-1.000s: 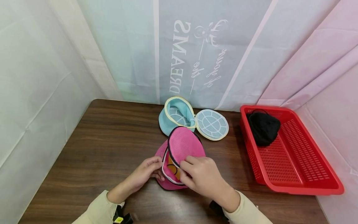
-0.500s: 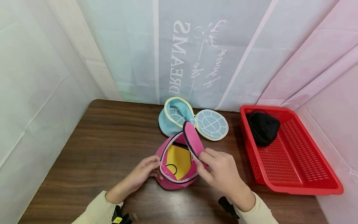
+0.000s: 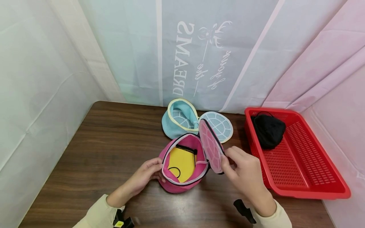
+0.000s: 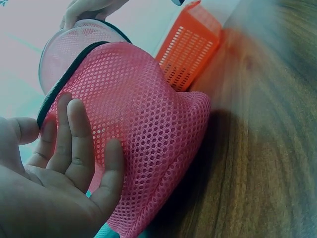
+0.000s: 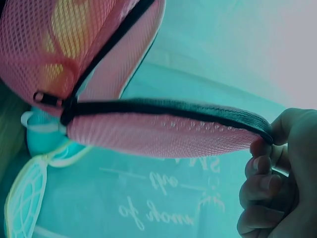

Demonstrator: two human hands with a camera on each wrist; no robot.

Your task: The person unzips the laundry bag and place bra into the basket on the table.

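Note:
In the head view a round pink mesh laundry bag (image 3: 178, 189) stands on the table with its mouth uncovered. Its hinged lid (image 3: 209, 145) leans out to the right. My left hand (image 3: 145, 175) holds the bag's left rim; the left wrist view shows its thumb and forefinger pinching the dark-edged rim, the other fingers against the mesh. With my right hand (image 3: 242, 171) I pinch the lid's outer edge, also clear in the right wrist view, where a zipper pull (image 5: 48, 99) sits by the hinge. Inside lies a flat yellow item (image 3: 182, 163) with black cord and trim; its kind is unclear.
Behind the pink bag, a light-blue mesh laundry bag (image 3: 178, 126) stands unzipped, its round lid (image 3: 220, 125) flat beside it. A red plastic basket (image 3: 313, 191) at the right contains a black cloth item (image 3: 269, 131). Printed fabric (image 3: 137, 50) hangs behind the wooden table (image 3: 114, 139).
My right hand has swung the pink bag's lid up and to the right, uncovering the mouth and the yellow item inside. My left hand has stayed on the rim.

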